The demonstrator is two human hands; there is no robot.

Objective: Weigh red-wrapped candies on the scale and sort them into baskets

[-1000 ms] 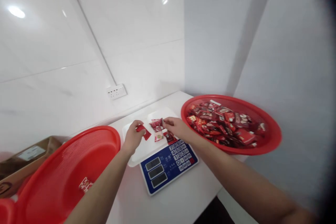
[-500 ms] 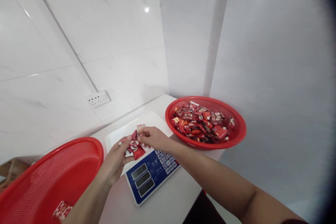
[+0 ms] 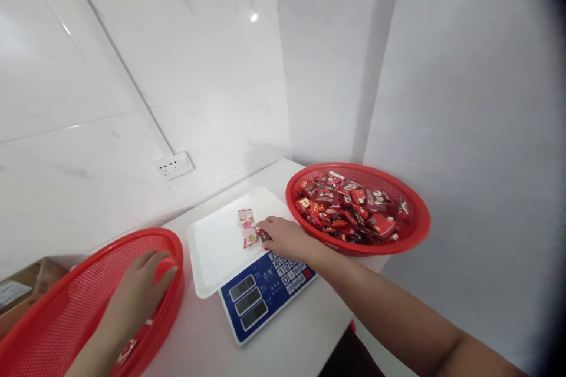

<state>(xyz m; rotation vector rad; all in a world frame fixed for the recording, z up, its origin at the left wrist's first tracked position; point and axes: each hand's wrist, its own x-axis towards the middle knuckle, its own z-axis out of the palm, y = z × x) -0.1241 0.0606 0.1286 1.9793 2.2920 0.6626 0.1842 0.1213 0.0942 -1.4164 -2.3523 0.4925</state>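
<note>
Far left: a cardboard box (image 3: 33, 287) is sitting partly hidden behind the left red basket (image 3: 57, 312). That basket is leaning its wide rim near the table's edge side; a few red-and-white packets (image 3: 126, 353) are lying low inside, mostly masked by the forearm.

Left hand (image 3: 139, 285) is hanging over this basket, fingers extended and thumb standing well away, nothing showing in the grasp. Palm is facing away, so its underside is staying out of view. The spread probably suits letting small things drop clear of the rim.

Middle: a white tray (image 3: 214, 247) is resting on the scale, its raised lip likely serving to keep slick wrappers from sliding off. The scale's blue panel (image 3: 269, 291) is jutting out at the front, presumably so keys and windows are facing the person; readings are too faint to make out. Pale pink packets (image 3: 247, 228) are lying on the tray, just beside a dark red packet (image 3: 264, 237).

Right hand (image 3: 283, 237) is reaching low, fingers bent narrow at the dark red packet; cannot tell whether it is gripping or only touching.

Right: another red basket (image 3: 423, 228) is holding a heap of red packets (image 3: 349, 206), its sloping wall apparently containing the pile within easy reach.
</note>
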